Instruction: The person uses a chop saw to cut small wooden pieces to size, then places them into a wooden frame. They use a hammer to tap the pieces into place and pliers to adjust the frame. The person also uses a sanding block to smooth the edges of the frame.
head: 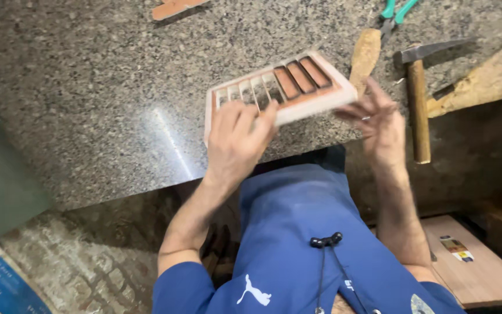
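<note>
Tilting a white rectangular slotted grille with reddish-brown slats (pixel 280 90) off the speckled granite counter (pixel 88 87), the left hand (pixel 236 139) pinches its near edge; right hand (pixel 379 119), fingers spread, steadies the three-o'clock end; wooden-handled hammer (pixel 418 104) lies further toward three o'clock.

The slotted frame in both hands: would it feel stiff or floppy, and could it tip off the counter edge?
The slotted frame probably handles stiff: its bars look straight while the left hand grips one end. It seems light, since the right hand merely touches its other end. Tilted over the edge of the granite counter, it might tip if released.
</note>
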